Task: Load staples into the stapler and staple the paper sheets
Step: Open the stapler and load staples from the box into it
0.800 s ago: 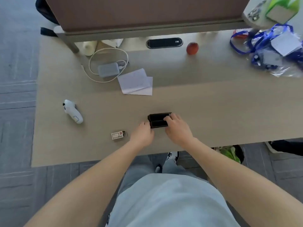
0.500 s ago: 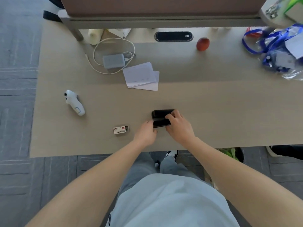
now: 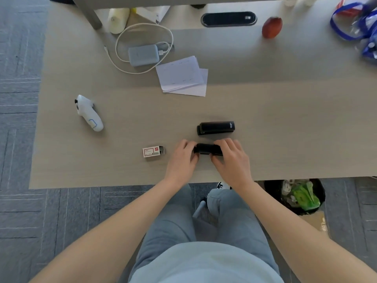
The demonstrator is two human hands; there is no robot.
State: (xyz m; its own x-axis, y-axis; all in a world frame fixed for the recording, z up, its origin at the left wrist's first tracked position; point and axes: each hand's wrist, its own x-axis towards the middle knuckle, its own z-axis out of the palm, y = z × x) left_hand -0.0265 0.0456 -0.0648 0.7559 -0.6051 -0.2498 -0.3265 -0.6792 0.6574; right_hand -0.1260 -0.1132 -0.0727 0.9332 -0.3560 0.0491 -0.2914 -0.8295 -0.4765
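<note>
Both my hands grip a black stapler [image 3: 207,149] lying lengthwise near the table's front edge. My left hand [image 3: 182,158] holds its left end and my right hand [image 3: 230,158] covers its right end. A second black stapler-like piece [image 3: 216,128] lies alone on the table just beyond them, apart from my hands. A small red-and-white staple box [image 3: 153,151] sits to the left of my left hand, its right end open. Farther back, the white paper sheets [image 3: 183,78] lie in a loose, fanned stack.
A white controller [image 3: 89,113] lies at the left. A grey power bank [image 3: 143,55] with a looped white cable sits behind the papers. At the back are a red apple [image 3: 272,27], a cable slot [image 3: 228,19] and blue bags [image 3: 357,23]. A bin [image 3: 302,197] stands under the wooden table [image 3: 285,129].
The two black pieces lay side by side under my hands before. The near one has now come toward me in both hands, leaving the other behind on the table.
</note>
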